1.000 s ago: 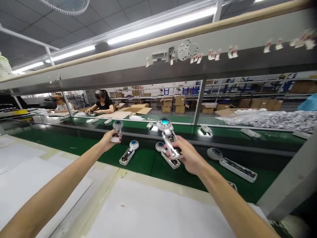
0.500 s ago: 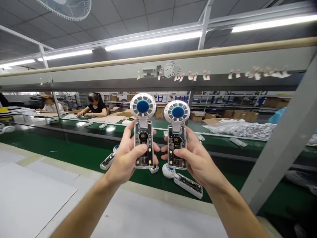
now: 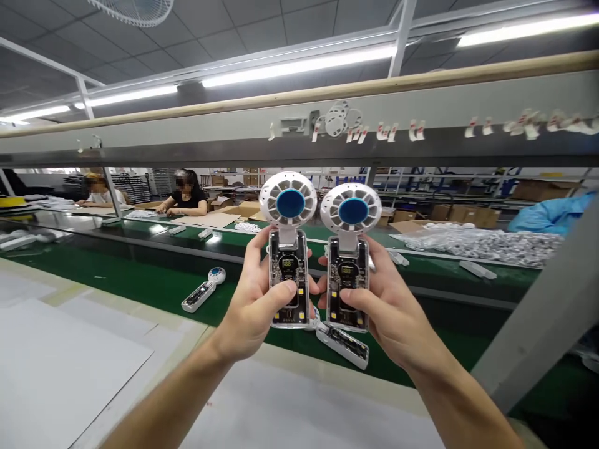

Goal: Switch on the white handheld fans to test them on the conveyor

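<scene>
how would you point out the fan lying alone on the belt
Find the long green belt. Left of the left hand, one small fan lies flat on it. Unlike the two held fans, it is untouched, its blue-centred head pointing away.

We see two fans [image 3: 289,249] of clear glossy plastic (white matt heads), above a matt green belt [image 3: 154,287].
</scene>
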### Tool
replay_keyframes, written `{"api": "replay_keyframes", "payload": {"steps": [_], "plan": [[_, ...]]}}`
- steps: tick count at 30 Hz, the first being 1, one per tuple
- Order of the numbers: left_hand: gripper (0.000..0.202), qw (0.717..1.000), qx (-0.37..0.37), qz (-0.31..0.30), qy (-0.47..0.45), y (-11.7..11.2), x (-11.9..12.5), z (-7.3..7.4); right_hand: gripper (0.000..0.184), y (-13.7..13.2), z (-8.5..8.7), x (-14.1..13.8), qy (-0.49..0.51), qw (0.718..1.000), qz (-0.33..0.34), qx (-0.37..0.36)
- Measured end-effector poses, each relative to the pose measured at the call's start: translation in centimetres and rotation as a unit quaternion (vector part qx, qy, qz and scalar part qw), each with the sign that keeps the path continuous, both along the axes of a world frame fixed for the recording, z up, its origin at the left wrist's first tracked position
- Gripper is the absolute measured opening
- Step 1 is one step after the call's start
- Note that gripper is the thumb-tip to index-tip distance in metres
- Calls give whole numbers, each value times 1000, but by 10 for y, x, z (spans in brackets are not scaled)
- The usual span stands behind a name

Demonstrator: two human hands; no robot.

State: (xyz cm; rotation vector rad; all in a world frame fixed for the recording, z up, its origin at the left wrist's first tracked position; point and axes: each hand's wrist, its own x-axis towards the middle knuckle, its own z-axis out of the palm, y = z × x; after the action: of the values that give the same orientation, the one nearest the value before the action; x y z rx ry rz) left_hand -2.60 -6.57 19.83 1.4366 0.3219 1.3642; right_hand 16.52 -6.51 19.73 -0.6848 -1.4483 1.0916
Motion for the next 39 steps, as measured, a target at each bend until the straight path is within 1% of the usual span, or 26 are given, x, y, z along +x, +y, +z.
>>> {"api": "replay_keyframes", "payload": {"steps": [3, 6, 9, 11, 13, 15, 18, 22, 25, 31, 34, 39], "plan": [[72, 1000, 11, -9, 2, 2, -2, -1, 76, 0, 0, -2, 11, 1000, -6, 7], [73, 1000, 12, -16, -1, 2, -4, -1, 76, -2, 0, -4, 15, 1000, 3, -4], [74, 1000, -21, -19, -5, 1, -6, 2, 74, -3, 1, -3, 31, 999, 19, -18], [74, 998, -51, -34, -11, 1, -8, 5, 74, -3, 1, -1, 36, 998, 37, -27], [77, 996, -66, -53, -18, 1, -10, 7, 79, -2, 0, 2, 30, 997, 55, -33], [80, 996, -68, -59, -19, 2, -11, 8, 84, -2, 0, 3, 23, 998, 56, -32], [80, 996, -65, -50, -24, 2, -12, 9, 85, -2, 0, 2, 23, 999, 36, -16], [76, 997, -64, -30, -37, 0, -10, 10, 76, -4, 1, 0, 37, 999, 35, -18], [72, 997, -58, -19, -36, 0, -9, 9, 75, -3, 0, -1, 44, 998, 31, -22], [72, 997, -53, -38, -39, 1, -9, 7, 75, -2, -1, 0, 42, 999, 26, -22], [70, 997, -51, -37, -48, 1, -10, 8, 74, -2, -1, -1, 42, 998, 24, -29], [74, 997, -70, -6, -44, 0, -6, 10, 65, -2, 2, -5, 46, 998, 18, -30]]}}
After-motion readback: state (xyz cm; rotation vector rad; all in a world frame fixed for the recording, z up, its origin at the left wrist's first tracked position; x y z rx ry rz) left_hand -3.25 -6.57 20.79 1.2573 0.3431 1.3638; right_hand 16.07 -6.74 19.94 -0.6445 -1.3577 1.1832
